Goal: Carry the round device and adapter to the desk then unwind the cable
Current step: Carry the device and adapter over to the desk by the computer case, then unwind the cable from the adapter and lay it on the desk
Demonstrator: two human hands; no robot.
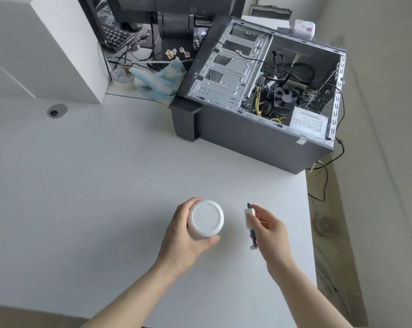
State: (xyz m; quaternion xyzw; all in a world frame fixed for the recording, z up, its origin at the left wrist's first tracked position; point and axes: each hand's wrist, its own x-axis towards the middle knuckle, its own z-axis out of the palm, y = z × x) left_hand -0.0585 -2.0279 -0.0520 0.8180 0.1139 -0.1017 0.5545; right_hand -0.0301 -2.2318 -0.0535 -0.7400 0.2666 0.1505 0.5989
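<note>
Head view, left hand: the left hand (183,235) wraps the side of a round white plastic device (206,218), fingers curled behind it and thumb across its near edge; the flat circular top faces the camera.
Head view, round device: held just above the white matte desk (93,185), near its front right part, beside the other hand and apart from it.
Head view, right hand: the right hand (270,230) pinches a small white rectangular adapter (248,217) between thumb and fingertips, the remaining fingers loosely bent.
Head view, adapter: upright, with a dark plug tip at its top and a dark cable end (253,240) hanging below it; whether the cable is wound cannot be told.
Head view, background right: an open dark grey computer case (259,138) lies on its side at the far right of the desk, exposing metal drive bays, a black fan and yellow wires.
Head view, background left: a white box-shaped cabinet (46,43) stands at the far left; a blue-and-white cloth (157,81) and a black keyboard (116,37) lie behind it.
</note>
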